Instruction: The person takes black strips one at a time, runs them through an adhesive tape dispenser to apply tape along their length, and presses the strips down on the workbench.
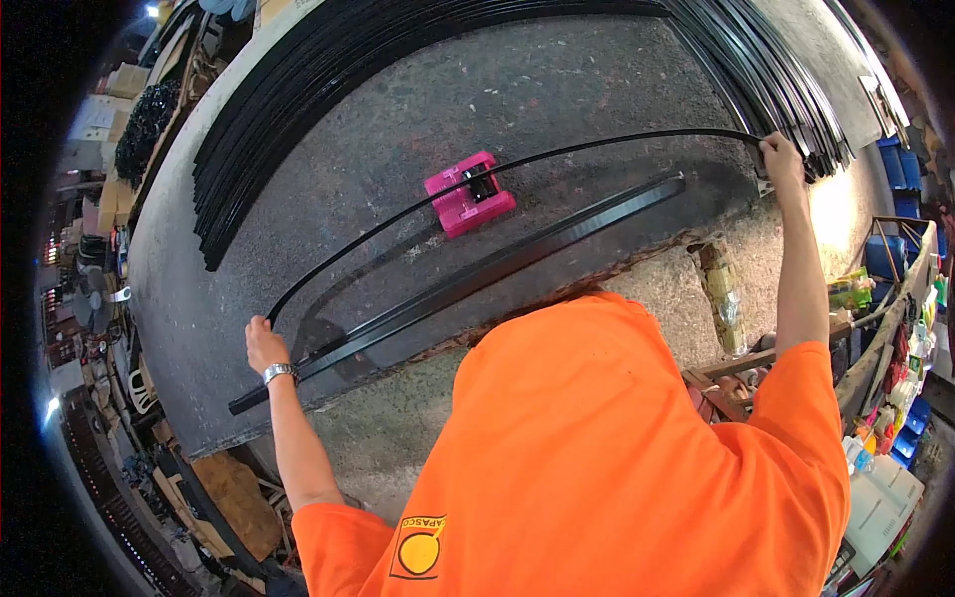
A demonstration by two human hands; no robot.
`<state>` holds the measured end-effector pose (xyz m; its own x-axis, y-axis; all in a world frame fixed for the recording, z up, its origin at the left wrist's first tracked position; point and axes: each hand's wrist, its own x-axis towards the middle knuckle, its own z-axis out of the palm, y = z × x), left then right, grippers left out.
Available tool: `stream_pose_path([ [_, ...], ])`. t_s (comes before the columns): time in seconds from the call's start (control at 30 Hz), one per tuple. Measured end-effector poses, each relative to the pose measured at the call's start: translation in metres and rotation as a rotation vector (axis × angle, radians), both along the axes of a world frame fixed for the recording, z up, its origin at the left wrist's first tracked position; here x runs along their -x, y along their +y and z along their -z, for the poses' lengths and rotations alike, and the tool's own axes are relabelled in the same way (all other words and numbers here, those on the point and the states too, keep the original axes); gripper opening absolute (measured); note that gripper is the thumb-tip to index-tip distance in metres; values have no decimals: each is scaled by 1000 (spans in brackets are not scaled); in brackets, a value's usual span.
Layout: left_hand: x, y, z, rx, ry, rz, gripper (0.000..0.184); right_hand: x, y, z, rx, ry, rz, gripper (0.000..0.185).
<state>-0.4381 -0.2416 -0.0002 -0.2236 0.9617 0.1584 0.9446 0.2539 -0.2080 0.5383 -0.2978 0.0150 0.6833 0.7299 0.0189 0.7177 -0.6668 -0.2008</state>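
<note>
A broad, dark grey, scuffed worktop (pixel 597 85) is edged by a rough, chipped front. Long, thin black strips (pixel 298 95) are massed along its far side, a bright pink plastic holder (pixel 458 211) is set mid-surface, and glossy black channel-shaped lengths (pixel 497 271) are laid near the front.

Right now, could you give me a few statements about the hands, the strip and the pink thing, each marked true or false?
1. The left hand and right hand hold the same black strip. True.
2. The person's watch is worn on the right. False: the watch is worn on the left.
3. The pink object is on the worktop. True.
4. The strip between the hands is straight. False: it curves.
5. The shirt is blue. False: the shirt is orange.
</note>
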Motion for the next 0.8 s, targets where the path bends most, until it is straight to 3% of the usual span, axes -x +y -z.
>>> stream_pose_path([
  [0.33,-147,-6,1,-37,-81,192,9,-180,-83,36,60,-35,110,33],
  [0.53,-230,1,-6,-23,-85,309,5,-245,-153,17,120,-32,280,37],
  [0.6,-257,5,-9,-29,-106,368,4,-304,-192,37,101,-162,261,33],
  [0.67,-282,9,-12,-36,-131,428,4,-308,-219,28,88,-210,387,32],
  [0.73,-303,15,-12,-55,-161,509,4,-329,-252,18,40,-43,438,32],
  [0.8,-330,19,-17,-58,-189,554,4,-354,-288,20,107,-279,461,35],
])
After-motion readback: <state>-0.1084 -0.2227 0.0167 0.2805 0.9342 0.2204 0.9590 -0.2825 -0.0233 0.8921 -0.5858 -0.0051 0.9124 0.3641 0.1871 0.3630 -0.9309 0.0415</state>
